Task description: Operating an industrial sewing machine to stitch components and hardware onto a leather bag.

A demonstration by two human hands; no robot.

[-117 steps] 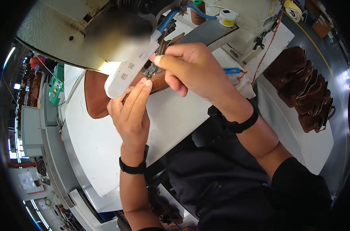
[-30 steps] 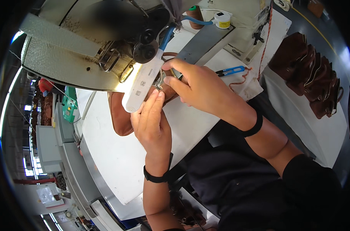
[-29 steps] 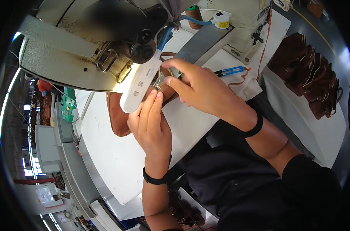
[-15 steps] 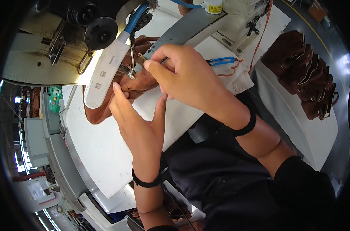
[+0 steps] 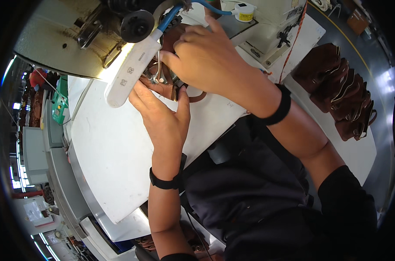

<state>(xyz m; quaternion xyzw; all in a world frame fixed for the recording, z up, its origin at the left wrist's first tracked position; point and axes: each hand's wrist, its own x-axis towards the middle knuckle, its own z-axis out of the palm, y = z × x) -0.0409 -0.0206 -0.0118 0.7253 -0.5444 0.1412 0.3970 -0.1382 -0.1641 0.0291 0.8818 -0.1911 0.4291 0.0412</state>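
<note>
A brown leather bag piece (image 5: 165, 90) lies under the sewing machine's head, by the presser foot (image 5: 157, 78). A gold zipper end shows at its near edge. My left hand (image 5: 160, 117) grips this edge, thumb on the right and fingers on the left, the fingertips partly under the leather. My right hand (image 5: 208, 58) is over the far right part of the bag, its fingers curled and its thumb beside the needle area. What its fingers close on is hidden. A brown strap loop (image 5: 199, 97) sticks out below my right palm.
A white lamp bar (image 5: 132, 71) hangs close to my left fingers. The machine head (image 5: 63, 41) fills the upper left. On the white table (image 5: 115, 165) the work lies. Several brown bags (image 5: 336, 91) sit on a surface at right. A red cord (image 5: 286, 56) runs down near my right wrist.
My right hand has left its pinch at the gold zipper end and moved up and right over the bag. The zipper end now sits by my left thumb. Blue thread snips are now hidden.
</note>
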